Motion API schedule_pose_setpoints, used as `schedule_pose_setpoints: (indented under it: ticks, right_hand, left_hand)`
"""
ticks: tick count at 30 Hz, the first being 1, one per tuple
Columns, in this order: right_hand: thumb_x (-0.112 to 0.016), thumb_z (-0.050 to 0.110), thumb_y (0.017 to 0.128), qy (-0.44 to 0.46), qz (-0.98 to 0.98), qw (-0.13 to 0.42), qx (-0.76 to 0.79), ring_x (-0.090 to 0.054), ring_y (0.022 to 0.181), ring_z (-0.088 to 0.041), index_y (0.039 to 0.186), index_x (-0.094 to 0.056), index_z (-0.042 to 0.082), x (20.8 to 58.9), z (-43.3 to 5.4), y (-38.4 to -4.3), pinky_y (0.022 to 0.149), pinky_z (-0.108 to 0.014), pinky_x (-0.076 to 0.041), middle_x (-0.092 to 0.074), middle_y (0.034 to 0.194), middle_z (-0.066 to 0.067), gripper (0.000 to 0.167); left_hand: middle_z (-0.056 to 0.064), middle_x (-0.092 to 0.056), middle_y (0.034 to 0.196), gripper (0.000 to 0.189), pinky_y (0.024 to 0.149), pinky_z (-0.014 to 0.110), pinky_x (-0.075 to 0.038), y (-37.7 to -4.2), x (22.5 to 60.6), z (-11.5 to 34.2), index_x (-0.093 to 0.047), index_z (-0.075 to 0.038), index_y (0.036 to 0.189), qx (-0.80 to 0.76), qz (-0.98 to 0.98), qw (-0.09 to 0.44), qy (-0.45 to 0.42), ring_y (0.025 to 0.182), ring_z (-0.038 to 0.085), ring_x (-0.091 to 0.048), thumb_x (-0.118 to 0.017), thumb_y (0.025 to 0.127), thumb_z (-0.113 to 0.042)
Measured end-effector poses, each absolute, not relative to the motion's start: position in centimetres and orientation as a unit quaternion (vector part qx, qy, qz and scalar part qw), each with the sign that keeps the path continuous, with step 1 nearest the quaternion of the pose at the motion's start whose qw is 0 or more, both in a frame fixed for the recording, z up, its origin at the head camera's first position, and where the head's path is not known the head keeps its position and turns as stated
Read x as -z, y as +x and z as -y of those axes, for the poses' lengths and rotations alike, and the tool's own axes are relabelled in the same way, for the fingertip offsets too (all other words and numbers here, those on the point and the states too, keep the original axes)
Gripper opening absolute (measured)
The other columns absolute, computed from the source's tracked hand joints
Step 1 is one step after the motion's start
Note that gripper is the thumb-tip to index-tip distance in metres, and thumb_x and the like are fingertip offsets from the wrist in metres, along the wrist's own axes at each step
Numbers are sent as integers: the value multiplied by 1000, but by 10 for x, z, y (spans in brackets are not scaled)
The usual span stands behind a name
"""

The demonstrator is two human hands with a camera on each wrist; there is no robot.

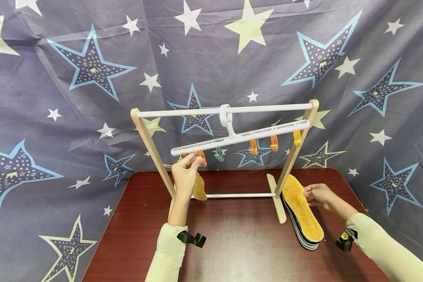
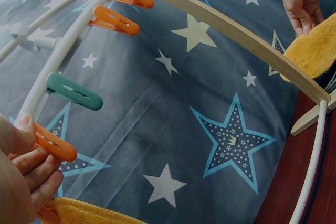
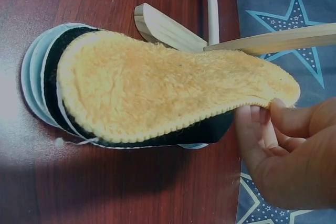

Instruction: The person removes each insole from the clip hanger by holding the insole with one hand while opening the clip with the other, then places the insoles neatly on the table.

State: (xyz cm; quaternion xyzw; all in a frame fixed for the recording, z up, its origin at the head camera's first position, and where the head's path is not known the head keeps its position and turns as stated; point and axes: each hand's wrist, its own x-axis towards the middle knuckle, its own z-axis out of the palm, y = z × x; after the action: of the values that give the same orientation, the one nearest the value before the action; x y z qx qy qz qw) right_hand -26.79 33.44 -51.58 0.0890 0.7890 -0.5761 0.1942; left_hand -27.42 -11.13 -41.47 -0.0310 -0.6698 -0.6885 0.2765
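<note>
My left hand (image 1: 185,176) is raised to the left end of a white clip hanger (image 1: 246,137), where its thumb and fingers pinch an orange clothespin (image 2: 56,144). Just below that hand hangs a yellow fuzzy insole (image 1: 199,188), partly hidden by the wrist; another orange clip (image 2: 47,214) shows at its top edge. On the right, my right hand (image 3: 294,140) pinches the narrow end of another yellow insole (image 3: 157,85) between thumb and fingers. Its wide end lies on a stack of dark and grey-blue insoles (image 3: 39,72) on the table.
The hanger hooks over the top bar of a wooden rack (image 1: 148,145) and tilts, right end higher. Along it hang a green clip (image 1: 219,154), two more orange clips (image 1: 253,147) and a yellow clip (image 1: 297,138). Behind the dark red table (image 1: 239,243) is a star-patterned curtain (image 1: 91,156).
</note>
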Motion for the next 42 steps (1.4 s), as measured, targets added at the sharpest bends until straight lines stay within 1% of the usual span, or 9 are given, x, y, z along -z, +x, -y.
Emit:
schedule_pose_setpoints:
  ticks: [8, 12, 16, 19, 25, 28, 33, 37, 42]
  right_hand:
    - [-56, -1, 99, 82, -801, 185, 563, -66, 71, -11, 103, -60, -13, 516, -330, -269, 70, -34, -63, -63, 78, 3, 13]
    - [-58, -1, 98, 87, -805, 183, 557, -67, 71, -12, 102, -62, -11, 519, -330, -271, 70, -34, -63, -64, 79, 2, 11]
    - [-59, -1, 96, 80, -804, 186, 559, -67, 69, -12, 95, -65, -5, 519, -331, -272, 67, -32, -63, -66, 77, 1, 7]
    - [-58, -1, 96, 82, -808, 184, 554, -67, 69, -12, 93, -65, -5, 518, -331, -272, 68, -33, -63, -65, 75, 1, 8]
    - [-58, -1, 97, 113, -832, 172, 516, -65, 72, -15, 100, -63, -11, 517, -328, -274, 75, -43, -64, -64, 78, -2, 12]
    - [-58, 0, 97, 116, -842, 169, 498, -65, 72, -16, 102, -63, -13, 516, -328, -275, 76, -45, -63, -64, 79, -4, 15]
    - [-58, 0, 96, 115, -849, 163, 489, -65, 71, -17, 103, -63, -15, 516, -326, -275, 77, -47, -63, -66, 79, -5, 17]
    - [-58, 1, 96, 117, -852, 157, 486, -66, 70, -18, 101, -64, -13, 518, -327, -275, 78, -49, -63, -66, 78, -5, 16]
    - [-59, 2, 95, 126, -855, 157, 478, -66, 69, -17, 100, -65, -13, 521, -328, -276, 77, -47, -63, -65, 77, -5, 16]
  left_hand:
    - [36, -70, 104, 24, 73, 8, -55, -274, 415, 111, -72, 16, 108, 690, 670, 273, -27, 77, -11, -67, -75, 86, 8]
    - [36, -70, 104, 24, 73, 8, -55, -274, 415, 111, -72, 17, 108, 693, 668, 271, -27, 76, -11, -67, -75, 86, 8]
    - [37, -70, 102, 23, 73, 8, -54, -274, 415, 111, -72, 17, 107, 693, 667, 273, -29, 75, -11, -67, -75, 85, 9]
    - [37, -70, 103, 24, 73, 8, -55, -274, 415, 111, -72, 17, 107, 695, 665, 273, -29, 75, -11, -67, -75, 85, 9]
    - [37, -68, 108, 27, 75, 7, -54, -274, 414, 110, -69, 19, 110, 704, 660, 262, -23, 77, -12, -67, -74, 85, 10]
    - [37, -68, 108, 27, 74, 7, -54, -274, 414, 110, -70, 19, 110, 703, 660, 264, -23, 77, -12, -67, -74, 85, 10]
    - [38, -68, 107, 26, 74, 7, -54, -274, 415, 110, -70, 19, 109, 702, 660, 266, -24, 76, -12, -67, -74, 85, 10]
    - [38, -68, 107, 26, 74, 7, -55, -275, 416, 111, -70, 19, 110, 702, 661, 266, -26, 76, -12, -67, -74, 85, 10]
    - [38, -68, 107, 26, 73, 7, -54, -274, 415, 111, -70, 19, 109, 700, 662, 267, -28, 76, -13, -67, -73, 85, 10]
